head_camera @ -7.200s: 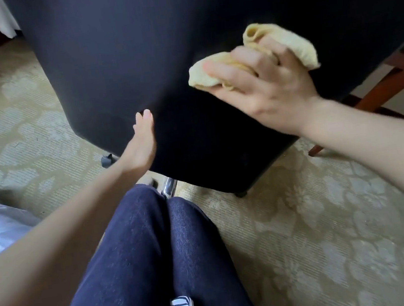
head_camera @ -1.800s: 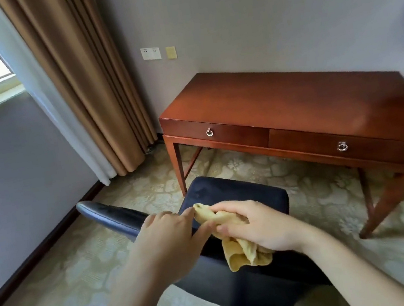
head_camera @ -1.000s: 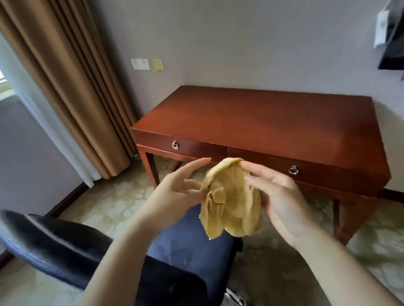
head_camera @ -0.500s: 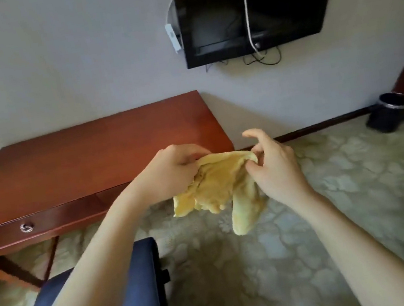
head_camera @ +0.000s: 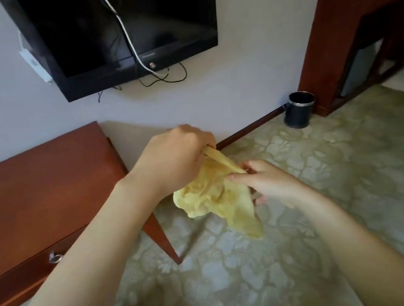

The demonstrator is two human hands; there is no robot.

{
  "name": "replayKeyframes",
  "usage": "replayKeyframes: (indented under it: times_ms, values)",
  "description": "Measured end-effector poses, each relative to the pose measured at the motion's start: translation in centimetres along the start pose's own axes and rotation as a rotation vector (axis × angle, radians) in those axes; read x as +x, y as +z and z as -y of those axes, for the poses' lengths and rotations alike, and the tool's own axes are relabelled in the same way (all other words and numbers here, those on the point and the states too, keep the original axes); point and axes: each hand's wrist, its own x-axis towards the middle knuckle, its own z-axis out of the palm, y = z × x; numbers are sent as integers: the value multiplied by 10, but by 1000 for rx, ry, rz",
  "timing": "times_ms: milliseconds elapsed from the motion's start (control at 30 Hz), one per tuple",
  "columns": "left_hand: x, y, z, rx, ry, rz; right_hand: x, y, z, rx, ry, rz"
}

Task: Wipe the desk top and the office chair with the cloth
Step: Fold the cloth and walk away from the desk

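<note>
A crumpled yellow cloth (head_camera: 213, 198) hangs in the air between both hands, above the carpet. My left hand (head_camera: 175, 157) grips its upper edge with curled fingers. My right hand (head_camera: 266, 182) pinches the cloth's right side, and a loose corner dangles below it. The reddish wooden desk (head_camera: 32, 206) stands at the left, its top bare and one drawer pull showing. The office chair is out of view.
A black wall-mounted TV (head_camera: 123, 27) with dangling cables hangs above the desk's right end. A small dark bin (head_camera: 299, 113) stands by the wall. A wooden cabinet (head_camera: 367, 34) fills the right. Patterned carpet (head_camera: 335, 198) covers the floor.
The view has swung right, away from the chair, which has left the frame. Both hands still hold the cloth, and the left hand has risen above the right.
</note>
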Motion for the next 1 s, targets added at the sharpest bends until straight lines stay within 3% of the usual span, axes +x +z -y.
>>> replayKeyframes:
  times_ms: [233,433,567,733,833,1000]
  values:
    - [126,57,-25,52,172,-90,71,-113,-24,550,156,-58]
    - [234,143,-22,8,399,-127,156,-203,-42,903,27,-124]
    - [320,190,3,-122,310,35,213,-258,-36,887,15,-287]
    - [442,226,12,-813,113,203,278,-325,-15,784,33,-552]
    - [506,239,-9,-1179,13,222,306,-358,-4,750,-31,-568]
    - [620,271,-35,-1196,-19,62,353,-440,-2,636,57,-597]
